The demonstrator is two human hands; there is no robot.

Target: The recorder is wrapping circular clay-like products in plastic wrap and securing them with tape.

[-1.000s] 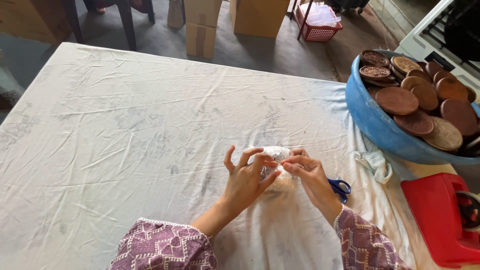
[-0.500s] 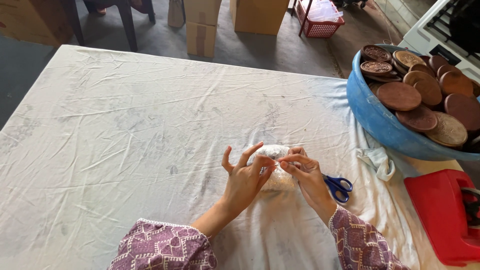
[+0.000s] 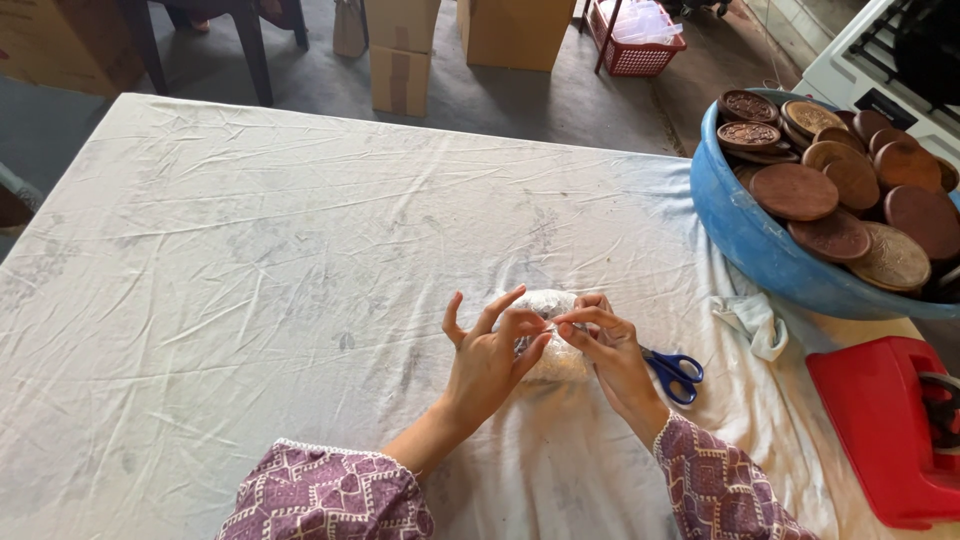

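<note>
A small round bundle wrapped in clear plastic (image 3: 545,305) rests on the white cloth-covered table (image 3: 250,280), between my two hands. My left hand (image 3: 490,355) presses against its left side, thumb and forefinger pinching the wrap, the other fingers spread upward. My right hand (image 3: 610,350) holds the bundle's right side and pinches the wrap at the top. Blue-handled scissors (image 3: 675,372) lie on the cloth just right of my right hand, partly hidden by it.
A big blue basin (image 3: 745,240) at the right holds several round brown carved discs (image 3: 795,190). A red plastic case (image 3: 885,425) sits at the lower right, a crumpled white rag (image 3: 752,320) beside the basin. Cardboard boxes (image 3: 400,60) and a red basket (image 3: 640,45) stand on the floor beyond.
Both hands stay on the wrapped bundle, with only small finger shifts at its top. The view has tilted slightly.
</note>
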